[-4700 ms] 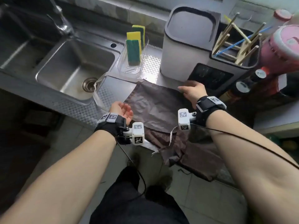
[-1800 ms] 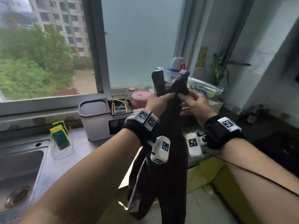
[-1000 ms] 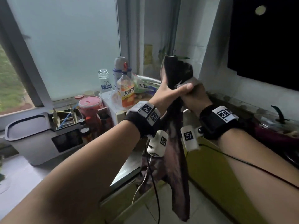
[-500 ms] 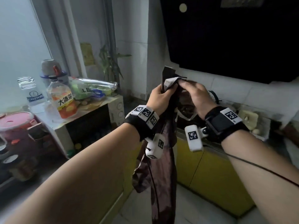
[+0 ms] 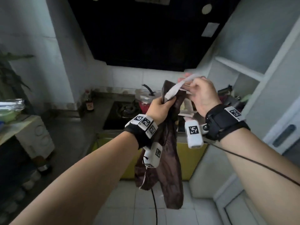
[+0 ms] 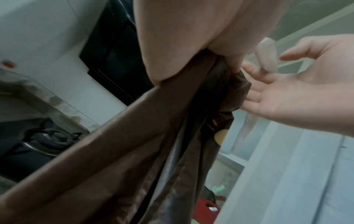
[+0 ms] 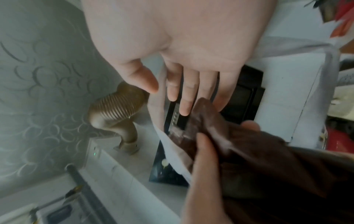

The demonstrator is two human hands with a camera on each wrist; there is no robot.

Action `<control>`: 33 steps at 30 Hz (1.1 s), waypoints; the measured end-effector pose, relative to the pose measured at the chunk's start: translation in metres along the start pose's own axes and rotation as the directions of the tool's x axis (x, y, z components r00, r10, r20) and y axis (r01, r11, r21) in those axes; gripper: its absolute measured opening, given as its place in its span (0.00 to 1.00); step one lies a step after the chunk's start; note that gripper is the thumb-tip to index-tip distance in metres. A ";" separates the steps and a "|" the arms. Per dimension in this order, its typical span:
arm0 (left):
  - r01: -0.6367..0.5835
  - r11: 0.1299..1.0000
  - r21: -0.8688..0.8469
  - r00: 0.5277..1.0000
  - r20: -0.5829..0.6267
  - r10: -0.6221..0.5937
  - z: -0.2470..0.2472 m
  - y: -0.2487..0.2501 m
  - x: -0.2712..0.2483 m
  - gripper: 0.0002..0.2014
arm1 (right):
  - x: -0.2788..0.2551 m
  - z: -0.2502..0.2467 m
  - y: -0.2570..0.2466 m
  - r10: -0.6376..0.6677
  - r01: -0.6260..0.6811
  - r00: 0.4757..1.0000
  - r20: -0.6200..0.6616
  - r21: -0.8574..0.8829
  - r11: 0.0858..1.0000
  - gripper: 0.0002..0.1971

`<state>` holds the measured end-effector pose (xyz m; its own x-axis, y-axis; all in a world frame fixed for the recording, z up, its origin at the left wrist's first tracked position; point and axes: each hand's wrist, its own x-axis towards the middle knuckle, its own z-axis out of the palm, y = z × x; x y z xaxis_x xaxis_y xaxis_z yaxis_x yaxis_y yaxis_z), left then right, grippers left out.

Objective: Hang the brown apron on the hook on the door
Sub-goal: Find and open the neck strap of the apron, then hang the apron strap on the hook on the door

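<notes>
The brown apron (image 5: 168, 151) hangs bunched in front of me, over the tiled floor. My left hand (image 5: 160, 103) grips its gathered top; the wrist views show the cloth (image 6: 134, 151) squeezed in that fist (image 7: 203, 166). A white strap (image 5: 175, 90) runs up from the bunch to my right hand (image 5: 198, 93), just to the right. In the right wrist view that hand's fingers (image 7: 187, 94) are straight, and the strap (image 7: 172, 151) passes between thumb and forefinger. The left wrist view shows its palm (image 6: 296, 91) spread open. No hook shows in any view.
A black range hood (image 5: 146, 30) hangs above a gas stove (image 5: 123, 111) and a yellow cabinet (image 5: 191, 161) straight ahead. A lidded red pot (image 5: 146, 101) sits behind the hands. A white door panel with a dark handle (image 5: 284, 135) is at right, a white appliance (image 5: 35, 137) at left.
The view has swung right, from the window counter to the stove. My right hand has drawn the white strap out from the bunch and spread its fingers. The left hand keeps its grip.
</notes>
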<state>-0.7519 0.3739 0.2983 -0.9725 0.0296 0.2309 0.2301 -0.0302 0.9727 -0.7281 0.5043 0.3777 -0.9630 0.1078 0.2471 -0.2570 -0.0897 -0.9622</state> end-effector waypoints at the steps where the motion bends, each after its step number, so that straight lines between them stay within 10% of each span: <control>1: -0.004 1.000 -0.014 0.999 0.041 0.005 0.006 -0.001 0.002 0.07 | 0.002 -0.005 -0.005 -0.007 0.007 0.999 -0.040 0.015 1.000 0.10; 10: 0.051 0.977 -0.206 0.941 0.337 0.022 0.092 0.000 -0.013 0.09 | -0.008 -0.073 -0.031 0.062 -0.037 0.930 -0.362 0.076 0.996 0.14; 21: 0.173 0.936 -0.308 0.717 0.690 0.095 0.254 0.042 -0.034 0.17 | -0.059 -0.206 -0.071 0.016 -0.020 0.731 -0.682 0.002 1.000 0.08; 28: 0.235 0.896 -0.376 0.637 0.756 0.150 0.349 0.067 -0.048 0.08 | -0.084 -0.289 -0.116 -0.149 0.066 0.678 -0.720 -0.142 0.988 0.08; 33: 0.383 0.848 -0.367 0.495 0.856 0.147 0.398 0.079 -0.071 0.12 | -0.102 -0.326 -0.135 -0.125 0.111 0.669 -0.733 -0.068 0.991 0.11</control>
<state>-0.6503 0.7668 0.3680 -0.4173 0.8656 0.2769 -0.1904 -0.3812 0.9047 -0.5684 0.8285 0.4450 -0.5519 0.8090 0.2022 -0.3559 -0.0093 -0.9345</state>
